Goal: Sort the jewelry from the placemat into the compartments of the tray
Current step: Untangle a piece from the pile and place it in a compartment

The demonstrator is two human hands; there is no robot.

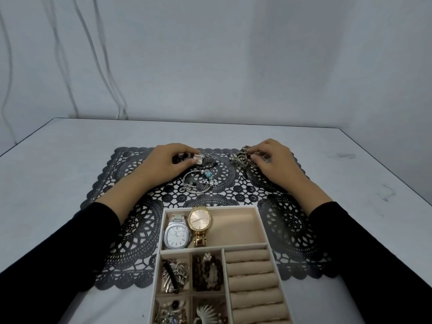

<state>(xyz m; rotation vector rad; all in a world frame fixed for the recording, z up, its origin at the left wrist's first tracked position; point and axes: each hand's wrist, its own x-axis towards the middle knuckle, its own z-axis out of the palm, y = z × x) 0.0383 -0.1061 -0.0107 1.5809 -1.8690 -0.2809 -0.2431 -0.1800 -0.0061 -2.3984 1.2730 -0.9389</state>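
Mid-sort, grabbing from the placemat
Left hand pinches a silver piece, right hand clutches a metal cluster; next, each probably needs a matching tray compartment.

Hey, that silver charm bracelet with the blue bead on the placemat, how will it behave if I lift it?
The charm bracelet lies in a round open loop, so it is probably a stiff band, not floppy chain. Its beads and charms will likely slide and swing when lifted. The lace placemat has holes that might snag a charm.
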